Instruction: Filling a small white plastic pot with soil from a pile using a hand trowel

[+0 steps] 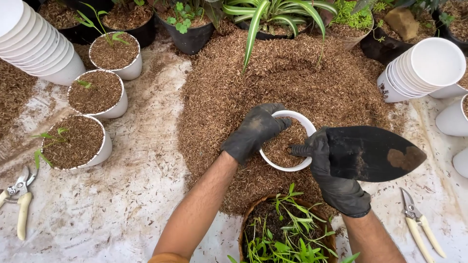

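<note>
My left hand [254,131], in a black glove, grips the rim of a small white pot [306,124] that sits on a heap of brown husk mix [287,78]. The pot is filled with the same brown mix. My right hand [336,182], also gloved, holds a black trowel [373,153] whose blade points right, level above the heap. One gloved finger of this hand reaches over the pot's near rim. A brown pot of green seedlings [285,234] stands just in front of me.
Three filled white pots [97,92] with small sprouts line the left side. Stacks of empty white pots lie at the top left [39,46] and the right [419,70]. Pruning shears lie at the left edge [19,199] and at the lower right [421,224]. Dark potted plants [187,29] stand at the back.
</note>
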